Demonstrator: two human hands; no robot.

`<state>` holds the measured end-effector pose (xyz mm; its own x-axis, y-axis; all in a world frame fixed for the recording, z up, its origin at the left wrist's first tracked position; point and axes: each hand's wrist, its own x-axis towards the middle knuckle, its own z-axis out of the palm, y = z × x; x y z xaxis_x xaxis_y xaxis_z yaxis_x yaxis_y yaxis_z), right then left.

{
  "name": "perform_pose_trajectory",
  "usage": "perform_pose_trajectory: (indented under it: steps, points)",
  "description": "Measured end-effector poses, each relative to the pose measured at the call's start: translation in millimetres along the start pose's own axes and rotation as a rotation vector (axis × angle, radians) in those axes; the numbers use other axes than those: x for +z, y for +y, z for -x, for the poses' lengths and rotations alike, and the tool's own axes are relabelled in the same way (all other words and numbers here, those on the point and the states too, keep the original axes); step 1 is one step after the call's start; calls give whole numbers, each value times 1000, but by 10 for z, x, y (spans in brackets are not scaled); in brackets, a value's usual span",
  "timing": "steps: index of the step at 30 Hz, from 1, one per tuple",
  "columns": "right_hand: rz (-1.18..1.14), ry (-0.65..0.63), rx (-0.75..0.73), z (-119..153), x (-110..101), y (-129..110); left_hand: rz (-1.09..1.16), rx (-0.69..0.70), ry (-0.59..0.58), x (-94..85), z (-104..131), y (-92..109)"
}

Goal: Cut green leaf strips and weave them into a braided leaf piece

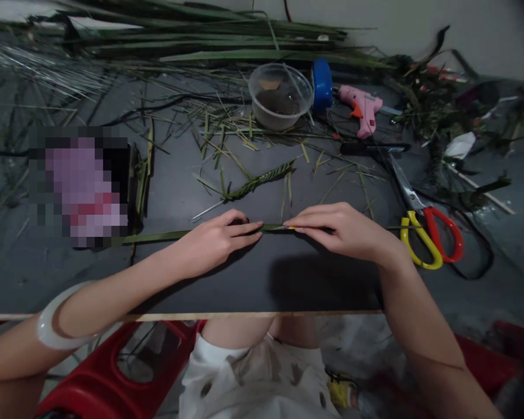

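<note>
A long green leaf strip (155,237) lies along the dark table, running sideways beneath both hands. My left hand (218,241) presses the strip down with its fingertips, fingers stretched out. Just to the right, my right hand (338,228) pinches a small thin tool with a yellow part (291,227), its pale tip resting on the strip between the hands. Beyond my left hand lies a braided green leaf piece (259,181) with a thin metal rod (207,210) at its lower left end.
Scissors (419,233) lie to the right. Behind are a clear plastic bowl (280,105), a blue round object (322,84), a pink glue gun (362,110) and long leaves (201,38). A blurred-out device (85,186) stands left; leaf scraps are scattered around.
</note>
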<state>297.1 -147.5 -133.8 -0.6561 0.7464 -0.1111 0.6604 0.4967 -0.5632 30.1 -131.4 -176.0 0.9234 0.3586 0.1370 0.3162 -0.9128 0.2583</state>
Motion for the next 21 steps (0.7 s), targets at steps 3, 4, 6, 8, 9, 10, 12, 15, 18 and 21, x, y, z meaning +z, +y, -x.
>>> perform_pose_trajectory:
  steps: [3, 4, 6, 8, 9, 10, 12, 15, 18, 21]
  points:
    - [19, -10, 15, -27, 19, -14, 3, 13, 5, -4, -4, -10]
    - [26, -10, 20, -31, 22, -18, 4, 14, -6, -13, -7, -10]
    - [43, -14, 28, -37, 25, -24, 9, 8, -32, -32, -10, -8]
    - [60, -20, 33, -39, 26, -30, 25, -1, -44, -42, -8, -7]
    - [69, -23, 35, -41, 26, -33, 35, -7, -41, -40, -5, -7]
    - [78, -25, 36, -42, 25, -37, 47, -14, -39, -36, 0, -9]
    - [93, -30, 39, -43, 22, -45, 68, -28, -33, -24, 9, -14]
    - [109, -37, 40, -44, 13, -58, 85, -44, -31, -22, 11, -20]
    - [120, -48, 41, -42, 7, -60, 85, -32, -39, -35, 5, -21]
    - [127, -55, 20, -45, 4, -46, 94, -13, -15, -30, 6, -24]
